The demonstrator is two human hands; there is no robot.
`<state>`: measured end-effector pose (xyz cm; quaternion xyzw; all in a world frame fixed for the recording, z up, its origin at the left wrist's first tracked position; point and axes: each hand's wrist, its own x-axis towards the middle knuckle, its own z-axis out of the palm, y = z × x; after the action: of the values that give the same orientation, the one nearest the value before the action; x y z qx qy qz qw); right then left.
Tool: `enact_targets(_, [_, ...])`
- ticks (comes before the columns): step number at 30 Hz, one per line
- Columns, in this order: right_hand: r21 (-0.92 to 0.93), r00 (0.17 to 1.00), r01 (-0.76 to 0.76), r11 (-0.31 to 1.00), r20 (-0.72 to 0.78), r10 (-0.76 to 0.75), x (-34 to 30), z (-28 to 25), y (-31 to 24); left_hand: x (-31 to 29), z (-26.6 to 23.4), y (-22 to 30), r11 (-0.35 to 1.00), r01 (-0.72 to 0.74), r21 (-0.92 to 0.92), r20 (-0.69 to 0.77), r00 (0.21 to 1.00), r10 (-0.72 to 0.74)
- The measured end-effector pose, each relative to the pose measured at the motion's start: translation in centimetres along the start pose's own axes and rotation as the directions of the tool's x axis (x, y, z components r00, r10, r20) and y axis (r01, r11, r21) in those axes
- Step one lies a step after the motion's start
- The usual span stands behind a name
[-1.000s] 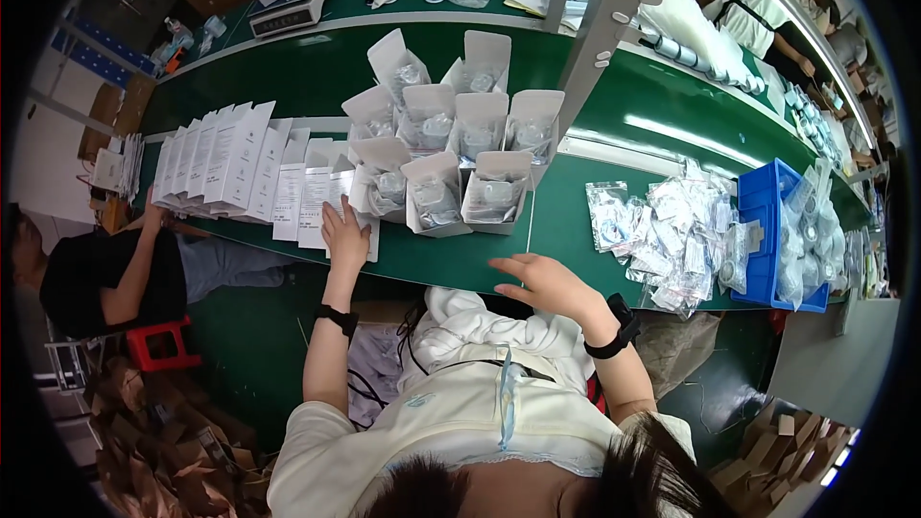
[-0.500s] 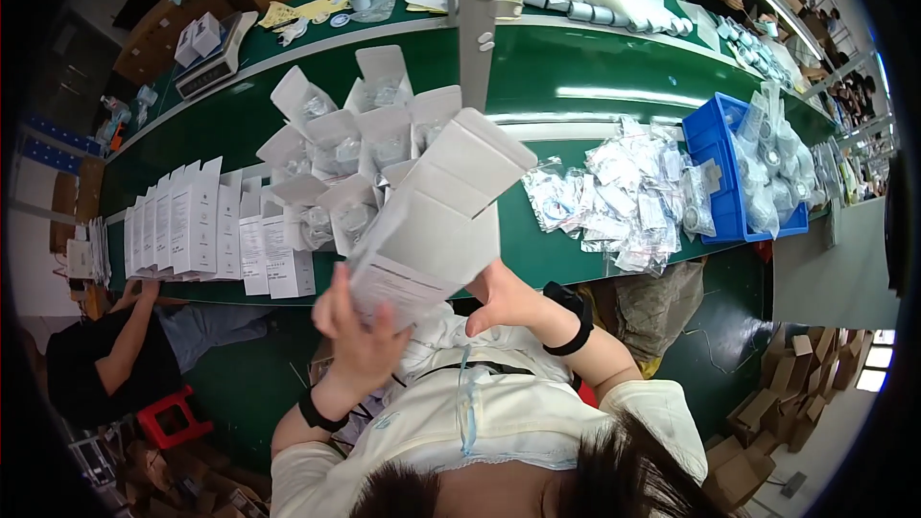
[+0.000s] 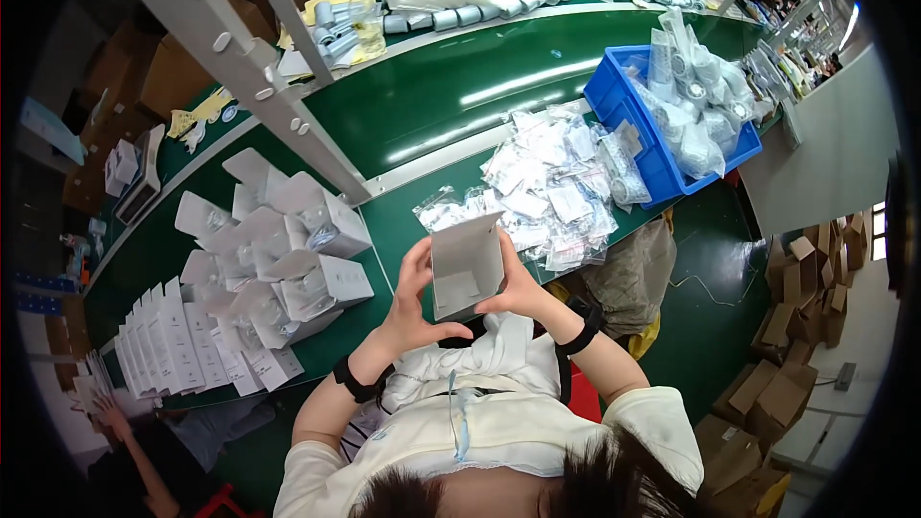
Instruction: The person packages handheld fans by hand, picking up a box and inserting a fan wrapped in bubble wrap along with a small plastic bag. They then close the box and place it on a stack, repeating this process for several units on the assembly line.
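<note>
A white carton (image 3: 466,269) is between my hands in front of my body, its open end facing up and its grey inside showing. My left hand (image 3: 411,299) cups the carton's left side with the fingers, its thumb stretched out below. On the other side my right hand (image 3: 518,286) grips the carton, thumb along the lower edge. To the left stands a cluster of open white cartons (image 3: 331,283) with plastic-wrapped items inside. A pile of small clear bags (image 3: 547,182) with white contents lies just beyond my hands.
Folded white cartons (image 3: 173,341) stand in a row at the left. A blue bin (image 3: 662,168) of bubble-wrapped items is at the right. A metal post (image 3: 259,86) rises from the green bench. Another person's hand (image 3: 113,417) is at the lower left; brown boxes (image 3: 739,412) lie lower right.
The carton has gone from slanted, with its long flap showing, to squared up with the opening toward me. My left hand has moved right and up its side. The view has swung right.
</note>
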<state>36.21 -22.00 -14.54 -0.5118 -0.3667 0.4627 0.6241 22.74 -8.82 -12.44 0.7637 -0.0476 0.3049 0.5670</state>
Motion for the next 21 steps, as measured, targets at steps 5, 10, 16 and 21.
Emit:
enact_targets(5, [-0.554,0.931,0.177,0.814,-0.174,-0.321,1.6,-9.5,1.6,1.1,0.7,-1.9,0.966,0.044,0.256,0.064,0.996,-0.062])
enact_targets(10, [-0.673,0.65,-0.738,0.046,-0.728,-0.218,5.0,-29.1,4.3,0.6,0.4,-2.1,0.824,0.215,0.524,-0.058,0.974,-0.217])
enact_targets(16, [-0.624,0.62,-0.78,-0.051,-0.781,0.074,7.0,-31.6,4.5,-2.1,-0.2,-3.6,0.728,0.387,0.565,-0.233,0.922,-0.309])
enact_targets(21, [-0.756,0.738,-0.654,0.027,-0.645,-0.198,4.1,-31.6,4.9,-2.4,0.3,-5.7,0.756,0.324,0.569,-0.32,0.934,-0.16])
